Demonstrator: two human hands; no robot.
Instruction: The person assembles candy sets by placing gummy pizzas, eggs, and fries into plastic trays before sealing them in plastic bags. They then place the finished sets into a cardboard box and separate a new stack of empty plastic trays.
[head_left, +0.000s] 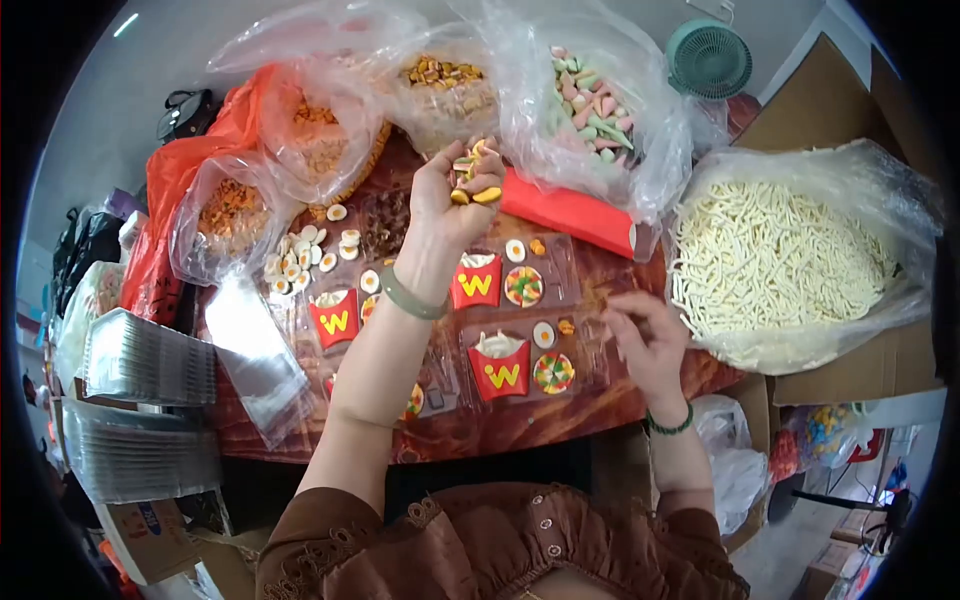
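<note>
My left hand (458,195) is raised over the back middle of the table, its fingers curled around several small yellow, red and green candy pieces (474,178). My right hand (648,342) hovers at the right end of a clear plastic tray (585,388), fingers loosely bent and apart, with nothing visible in them. That tray holds a red fries box (500,368) with a yellow W, a fried-egg candy (543,335), a round pizza candy (553,373) and a small orange piece (566,327). Behind it is a similarly filled tray (560,262). My left forearm partly covers further trays on the left.
Loose egg candies (300,258) lie at left near bags of orange pieces (232,210). Clear bags of yellow-brown candy (440,72) and pastel cones (592,105) stand behind. A big bag of pale sticks (785,260) sits right; stacked trays (150,360) stand left.
</note>
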